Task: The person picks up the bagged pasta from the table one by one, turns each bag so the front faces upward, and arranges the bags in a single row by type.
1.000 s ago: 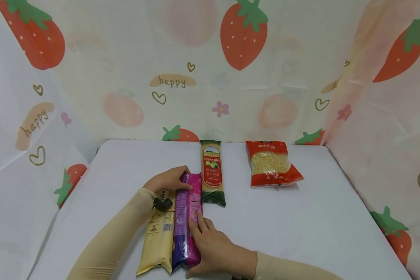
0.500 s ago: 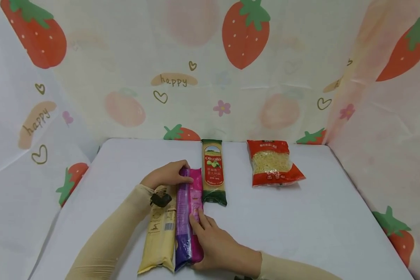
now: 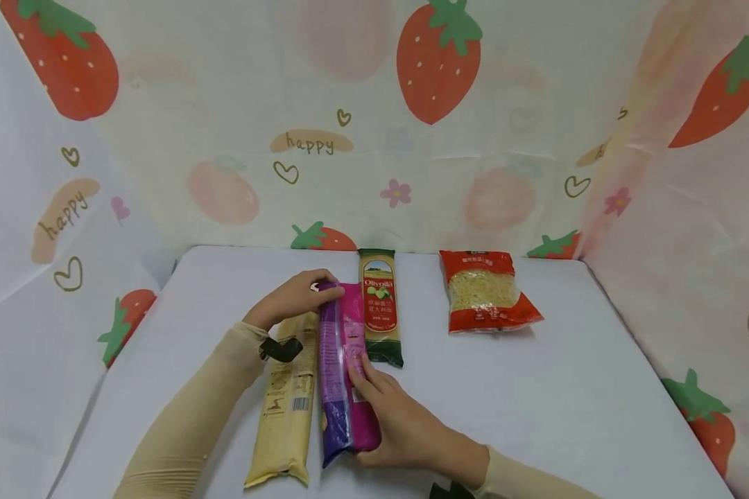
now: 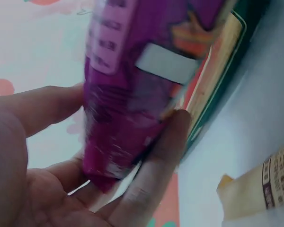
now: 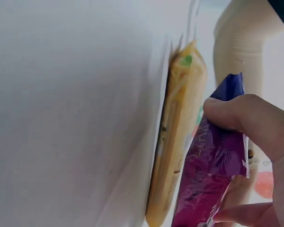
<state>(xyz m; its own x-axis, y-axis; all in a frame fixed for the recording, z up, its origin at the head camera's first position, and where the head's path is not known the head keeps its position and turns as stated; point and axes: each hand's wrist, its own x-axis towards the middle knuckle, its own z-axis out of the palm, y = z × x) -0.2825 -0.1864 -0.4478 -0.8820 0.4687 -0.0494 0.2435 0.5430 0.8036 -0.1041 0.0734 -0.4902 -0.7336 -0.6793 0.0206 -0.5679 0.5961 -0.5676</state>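
A long purple and magenta packet [image 3: 336,374] is held by both hands at the middle of the table. My left hand [image 3: 292,299] grips its far end, thumb on one side and fingers on the other in the left wrist view. At the near end, my right hand [image 3: 406,424] holds the packet's right side and bottom corner; its thumb presses the dark purple end [image 5: 227,101] in the right wrist view. That view shows the packet raised off the table. A pale yellow packet [image 3: 283,416] lies just left of it, partly under my left wrist.
An Olivoilà pasta packet [image 3: 381,298] in green, gold and red lies right behind the purple packet's right edge. Farther right is a red bag of pasta [image 3: 482,290] with a clear window. Strawberry-print cloth [image 3: 437,173] walls the white table [image 3: 568,388] at the back and sides.
Both hands have carried the purple packet up, away from me and slightly right. A gap has opened between it and the yellow packet's lower part. The other packets stay in place.
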